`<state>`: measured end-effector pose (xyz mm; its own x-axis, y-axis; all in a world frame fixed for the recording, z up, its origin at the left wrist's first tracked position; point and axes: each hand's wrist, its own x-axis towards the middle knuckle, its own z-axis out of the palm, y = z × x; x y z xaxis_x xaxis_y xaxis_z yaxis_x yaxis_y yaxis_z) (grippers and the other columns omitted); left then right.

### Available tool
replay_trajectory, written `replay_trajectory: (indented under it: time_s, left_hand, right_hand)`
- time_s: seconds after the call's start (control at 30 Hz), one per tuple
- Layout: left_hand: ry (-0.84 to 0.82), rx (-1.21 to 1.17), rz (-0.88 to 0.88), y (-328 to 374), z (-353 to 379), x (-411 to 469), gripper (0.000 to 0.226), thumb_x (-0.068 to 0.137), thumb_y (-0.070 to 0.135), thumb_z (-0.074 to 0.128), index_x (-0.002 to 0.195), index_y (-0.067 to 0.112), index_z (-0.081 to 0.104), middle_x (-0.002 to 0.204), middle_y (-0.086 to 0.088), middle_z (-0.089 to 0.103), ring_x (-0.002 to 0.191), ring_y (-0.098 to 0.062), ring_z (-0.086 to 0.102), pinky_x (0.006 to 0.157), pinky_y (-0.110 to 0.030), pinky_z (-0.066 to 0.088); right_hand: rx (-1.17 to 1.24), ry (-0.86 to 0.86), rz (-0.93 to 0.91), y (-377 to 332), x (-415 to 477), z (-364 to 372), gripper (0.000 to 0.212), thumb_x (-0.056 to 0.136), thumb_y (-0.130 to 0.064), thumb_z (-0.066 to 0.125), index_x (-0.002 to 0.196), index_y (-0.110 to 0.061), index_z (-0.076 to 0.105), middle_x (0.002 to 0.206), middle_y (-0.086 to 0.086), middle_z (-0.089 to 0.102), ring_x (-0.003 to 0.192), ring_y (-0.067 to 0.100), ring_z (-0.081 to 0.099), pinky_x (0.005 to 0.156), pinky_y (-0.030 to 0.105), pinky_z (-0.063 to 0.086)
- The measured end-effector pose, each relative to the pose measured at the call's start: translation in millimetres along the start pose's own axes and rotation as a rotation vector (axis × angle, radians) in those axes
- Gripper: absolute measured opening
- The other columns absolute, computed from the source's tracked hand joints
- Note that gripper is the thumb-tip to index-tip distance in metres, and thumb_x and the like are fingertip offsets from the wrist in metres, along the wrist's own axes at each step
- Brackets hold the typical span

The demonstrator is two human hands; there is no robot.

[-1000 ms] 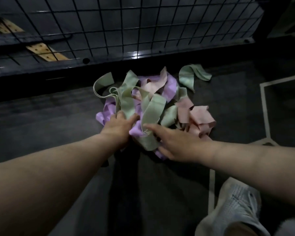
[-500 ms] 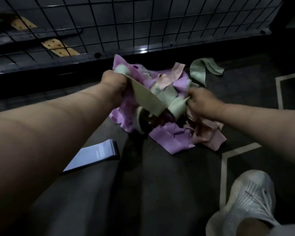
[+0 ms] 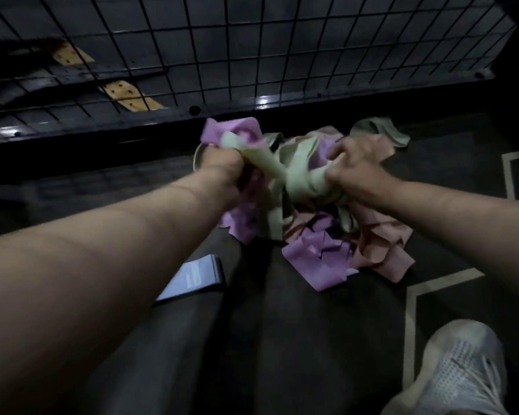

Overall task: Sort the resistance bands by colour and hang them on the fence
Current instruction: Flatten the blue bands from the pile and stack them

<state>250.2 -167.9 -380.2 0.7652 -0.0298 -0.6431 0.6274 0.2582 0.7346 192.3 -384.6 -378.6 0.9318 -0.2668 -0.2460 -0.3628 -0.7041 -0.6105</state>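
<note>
Down on the dark floor [image 3: 282, 339], just in front of the black wire fence [image 3: 252, 55], both bare forearms reach forward and converge on the pile of resistance bands [image 3: 312, 238]. The left hand [image 3: 222, 166] is turned knuckles-up, its fingers clenched round a bunch of bands raised off the floor. The right hand [image 3: 358, 172] faces it from the other side, fingers curled and thumb pressed in, grasping the far end of the same bunch.

A pale green band [image 3: 282, 172] runs between the two fists, twisted and creased. A purple band [image 3: 231, 133] billows out above the left fingers, and more purple hangs below that wrist. Under the hands the rest of the heap lies crumpled on the floor: purple bands [image 3: 318, 262] in front, pink bands [image 3: 381, 250] to the right below the right wrist. Another green band [image 3: 384, 131] shows behind the right hand, near the foot of the fence.

A grey-blue band [image 3: 192, 278] lies flat by itself beside the left forearm, apart from the heap. A white shoe [image 3: 462, 369] stands at the lower right, beside a pale floor line [image 3: 409, 324].
</note>
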Motion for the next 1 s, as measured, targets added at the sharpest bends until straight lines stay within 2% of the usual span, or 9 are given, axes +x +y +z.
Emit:
replay_trajectory:
  time_s: [0.1, 0.17, 0.23, 0.3, 0.4, 0.57, 0.8, 0.93, 1.0]
  left_hand:
    - [-0.271, 0.264, 0.046, -15, 17, -44, 0.034, 0.09, 0.007, 0.064, 0.121, 0.019, 0.057, 0.095, -0.011, 0.071, 0.07, -0.021, 0.068, 0.056, -0.032, 0.056]
    - [-0.522, 0.481, 0.025, -33, 18, -60, 0.022, 0.09, -0.007, 0.06, 0.099, 0.014, 0.061, 0.073, 0.001, 0.068, 0.061, -0.006, 0.063, 0.056, -0.02, 0.053]
    - [-0.61, 0.63, -0.01, -41, 16, -67, 0.028, 0.09, -0.009, 0.056, 0.102, 0.016, 0.059, 0.076, 0.003, 0.06, 0.064, -0.005, 0.055, 0.058, -0.015, 0.048]
    - [-0.602, 0.686, -0.047, -43, 9, -65, 0.039, 0.089, -0.013, 0.051, 0.109, 0.02, 0.06, 0.081, 0.0, 0.059, 0.063, -0.009, 0.051, 0.052, -0.017, 0.044]
    - [-0.411, 0.744, 0.032, -39, -11, -47, 0.038, 0.087, -0.011, 0.049, 0.102, 0.015, 0.072, 0.091, -0.005, 0.068, 0.064, -0.014, 0.056, 0.053, -0.02, 0.05]
    - [-0.015, 1.087, 0.19, -35, -35, -28, 0.023, 0.076, 0.031, 0.065, 0.097, 0.039, 0.064, 0.14, -0.006, 0.034, 0.127, -0.03, 0.038, 0.109, -0.038, 0.037]
    - [-0.278, 0.964, 0.143, -45, -33, -17, 0.115, 0.057, 0.063, 0.085, 0.148, 0.056, 0.014, 0.16, -0.003, -0.001, 0.149, -0.028, 0.013, 0.12, -0.035, 0.022]
    - [-0.366, 1.04, 0.168, -53, -13, -21, 0.13, 0.044, 0.075, 0.083, 0.144, 0.062, 0.002, 0.162, -0.001, -0.006, 0.151, -0.028, 0.009, 0.122, -0.04, 0.02]
    - [-0.312, 1.12, 0.153, -57, -4, -21, 0.132, 0.049, 0.071, 0.084, 0.149, 0.056, -0.001, 0.162, -0.006, -0.012, 0.151, -0.032, 0.002, 0.122, -0.041, 0.017]
  right_hand:
    - [-0.137, -0.293, -0.212, 9, -4, 21, 0.125, 0.052, -0.051, 0.087, 0.151, -0.041, 0.01, 0.157, 0.008, 0.011, 0.145, 0.024, 0.016, 0.12, 0.038, 0.02]
    - [-0.221, -0.342, -0.243, 17, -6, 41, 0.112, 0.068, -0.046, 0.081, 0.139, -0.068, -0.003, 0.161, 0.003, -0.004, 0.146, 0.023, 0.008, 0.122, 0.039, 0.013]
    - [-0.36, -0.276, -0.331, 22, -1, 48, 0.063, 0.07, -0.064, 0.063, 0.119, -0.079, 0.026, 0.152, 0.004, 0.026, 0.137, 0.023, 0.033, 0.119, 0.042, 0.025]
    - [-0.583, -0.213, -0.488, 35, 2, 37, 0.037, 0.073, -0.061, 0.063, 0.109, -0.057, 0.054, 0.127, 0.007, 0.053, 0.119, 0.027, 0.053, 0.105, 0.036, 0.04]
    - [-0.449, -0.322, -0.425, 35, -3, 4, 0.054, 0.082, -0.023, 0.074, 0.131, -0.035, 0.054, 0.129, -0.006, 0.043, 0.119, 0.017, 0.051, 0.102, 0.031, 0.041]
    - [-0.374, -0.104, -0.475, 53, -9, -49, 0.063, 0.074, -0.01, 0.08, 0.128, -0.032, 0.056, 0.114, 0.0, 0.047, 0.102, 0.025, 0.058, 0.089, 0.029, 0.045]
    - [-0.124, -0.118, -0.307, 44, -36, -46, 0.085, 0.062, -0.053, 0.072, 0.139, -0.032, 0.042, 0.131, 0.012, 0.051, 0.118, 0.027, 0.056, 0.095, 0.02, 0.04]
    - [-0.255, -0.54, -0.277, 27, -52, -23, 0.103, 0.077, -0.015, 0.076, 0.153, -0.041, 0.011, 0.14, -0.006, 0.04, 0.124, 0.009, 0.049, 0.101, 0.021, 0.044]
    - [-0.166, -0.301, -0.222, 20, -51, -17, 0.076, 0.081, -0.023, 0.068, 0.144, -0.045, 0.032, 0.132, -0.005, 0.051, 0.114, 0.013, 0.057, 0.097, 0.03, 0.048]
